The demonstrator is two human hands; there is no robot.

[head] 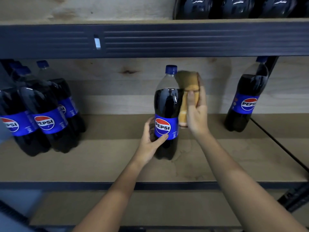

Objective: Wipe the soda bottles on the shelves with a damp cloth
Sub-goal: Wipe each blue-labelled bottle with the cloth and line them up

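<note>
The left hand (151,139) grips the tall dark plastic Pepsi bottle (167,113) mid-shelf, likely steadying it, while the right hand (197,113) clutches a folded orange cloth (188,92) against the bottle's right side.

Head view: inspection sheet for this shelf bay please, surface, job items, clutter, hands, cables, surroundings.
Surface: middle shelf board, bare wood, faint marks near the centre bottle's base.
Job's things: centre Pepsi bottle upright, blue cap on; orange cloth against its right side.
Other stock: cluster of Pepsi bottles at left; single bottle at right; dark bottles on the upper shelf.
Clutter: nothing seen.
Hands: left hand grips the centre bottle at the label; right hand holds the cloth to the bottle.
Cables: thin dark line runs across the shelf at right; cannot tell whether cable or brace.
Surroundings: dark metal shelf beam above, lower shelf below.
</note>
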